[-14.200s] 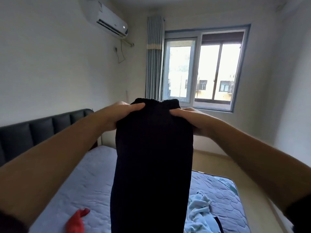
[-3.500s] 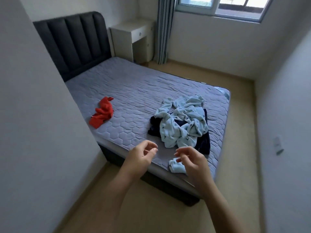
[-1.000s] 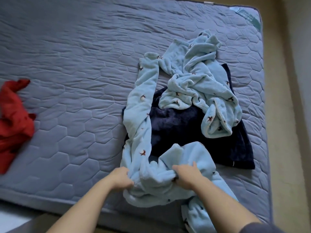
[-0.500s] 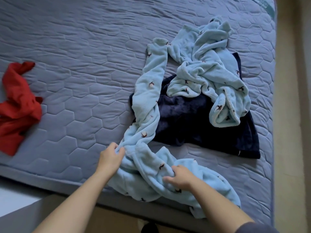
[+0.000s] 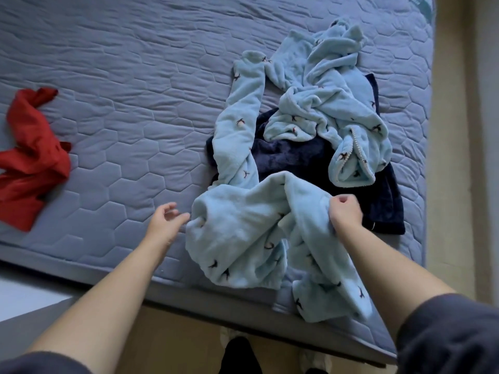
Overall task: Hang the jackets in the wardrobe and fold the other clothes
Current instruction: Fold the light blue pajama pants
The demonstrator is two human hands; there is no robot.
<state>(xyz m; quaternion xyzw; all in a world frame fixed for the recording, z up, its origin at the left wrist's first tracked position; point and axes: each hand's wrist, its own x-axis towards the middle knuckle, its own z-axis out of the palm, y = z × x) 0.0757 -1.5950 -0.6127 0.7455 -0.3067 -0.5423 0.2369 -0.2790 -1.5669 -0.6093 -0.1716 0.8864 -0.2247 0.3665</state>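
Pale blue fleece garment (image 5: 243,233), plush with small dark motifs, lay crumpled at the near edge of the quilted mattress (image 5: 129,109), partly over a navy garment (image 5: 294,157). Right hand (image 5: 345,213) clenched a fold. Left hand (image 5: 166,222), gripping half a second earlier, had let go, its fingers loosely spread beside it.

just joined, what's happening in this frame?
A person stands at the edge of a bed, sorting clothes. Their right hand grips a fold of the light blue fleece garment, while the left hand is open beside its edge, holding nothing. The far end of the fleece lies tangled over a dark navy garment. A red garment lies crumpled, apart from these, on the left of the mattress. Nothing in view is folded yet.
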